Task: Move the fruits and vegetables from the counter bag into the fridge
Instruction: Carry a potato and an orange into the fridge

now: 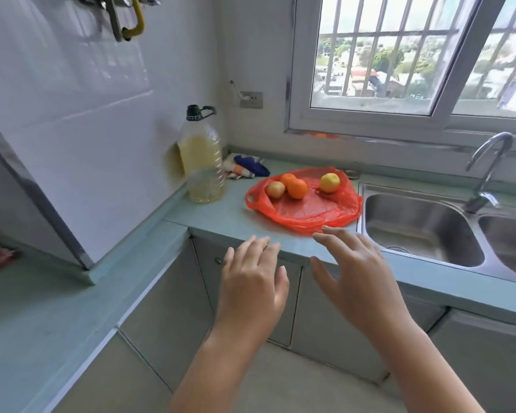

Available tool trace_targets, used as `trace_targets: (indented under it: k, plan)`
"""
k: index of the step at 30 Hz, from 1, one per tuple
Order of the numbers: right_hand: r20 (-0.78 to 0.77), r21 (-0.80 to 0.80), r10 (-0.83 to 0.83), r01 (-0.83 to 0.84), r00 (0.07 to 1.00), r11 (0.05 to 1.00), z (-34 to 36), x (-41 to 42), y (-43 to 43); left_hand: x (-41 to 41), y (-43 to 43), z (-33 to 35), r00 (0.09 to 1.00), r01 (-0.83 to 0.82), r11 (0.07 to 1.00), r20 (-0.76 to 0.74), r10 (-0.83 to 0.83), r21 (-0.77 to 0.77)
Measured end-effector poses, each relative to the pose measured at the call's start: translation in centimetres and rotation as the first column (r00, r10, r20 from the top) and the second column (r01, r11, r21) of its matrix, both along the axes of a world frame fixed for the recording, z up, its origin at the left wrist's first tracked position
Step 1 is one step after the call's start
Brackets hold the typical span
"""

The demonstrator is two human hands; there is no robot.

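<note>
A red plastic bag (pixel 310 208) lies spread flat on the green counter (pixel 221 216). On it rest a pale onion-like bulb (pixel 275 189), two oranges (pixel 297 188) touching each other, and a yellow lemon (pixel 329 182) to their right. My left hand (pixel 252 278) hovers open over the counter's front edge, short of the bag. My right hand (pixel 353 269) is open too, its fingertips just reaching the bag's near edge. Neither hand holds anything. No fridge is in sight.
A large bottle of yellow oil (pixel 202 162) stands left of the bag by the wall. A crumpled cloth (pixel 248 167) lies behind it. A steel double sink (pixel 423 231) with a tap (pixel 486 171) sits to the right. Cabinet doors (pixel 167 317) run below.
</note>
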State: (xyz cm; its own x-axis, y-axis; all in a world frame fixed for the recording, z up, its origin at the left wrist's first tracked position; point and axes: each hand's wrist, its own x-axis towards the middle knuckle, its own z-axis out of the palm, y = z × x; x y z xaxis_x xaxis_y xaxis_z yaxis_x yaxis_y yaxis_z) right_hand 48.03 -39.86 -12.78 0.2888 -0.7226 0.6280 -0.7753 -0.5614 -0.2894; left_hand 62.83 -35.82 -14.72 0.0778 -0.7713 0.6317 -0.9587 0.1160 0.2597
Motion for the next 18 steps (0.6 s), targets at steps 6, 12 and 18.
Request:
trace_targets:
  k: [6,12,18]
  plan:
    - [-0.02,0.007,-0.055,0.055,0.998,0.998,-1.7,1.3,-7.5,2.6,-8.9,-1.8,0.994,0.082,0.994,-0.076,-0.077,0.065]
    - [-0.001,0.031,-0.089,0.089,0.996,0.996,-2.3,6.3,-16.3,7.9,-18.3,-3.4,0.981,0.177,0.979,-0.102,-0.167,0.102]
    - [-0.022,0.07,-0.141,0.142,0.99,0.987,-3.0,11.2,-24.0,12.7,-26.7,-4.9,0.97,0.216,0.966,-0.142,-0.196,0.141]
